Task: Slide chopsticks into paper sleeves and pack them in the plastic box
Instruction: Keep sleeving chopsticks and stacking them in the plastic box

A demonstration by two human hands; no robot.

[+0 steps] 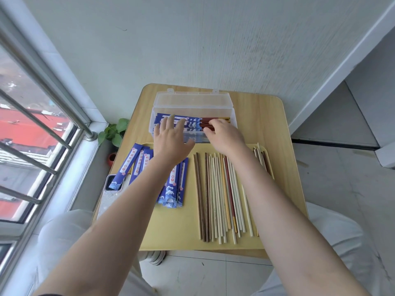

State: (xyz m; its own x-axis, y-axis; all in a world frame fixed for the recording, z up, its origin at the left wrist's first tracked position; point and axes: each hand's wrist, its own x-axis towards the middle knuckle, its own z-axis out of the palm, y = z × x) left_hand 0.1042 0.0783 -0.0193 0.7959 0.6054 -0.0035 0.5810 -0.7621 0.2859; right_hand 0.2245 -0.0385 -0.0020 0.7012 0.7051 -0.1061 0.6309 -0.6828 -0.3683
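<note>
A clear plastic box stands open at the far side of the small wooden table, its lid tipped back. Inside lie sleeved chopsticks, blue paper on the left, red and gold ends showing on the right. My left hand hovers over the box's left part with fingers spread. My right hand rests at the box's front right, fingertips on the red chopstick ends. Empty blue paper sleeves and loose chopsticks in white, brown, red and yellow lie on the yellow tray.
A phone lies at the table's left edge, partly under a blue sleeve. A small potted plant stands on the floor left of the table. Window bars run along the left; a wall is behind the table.
</note>
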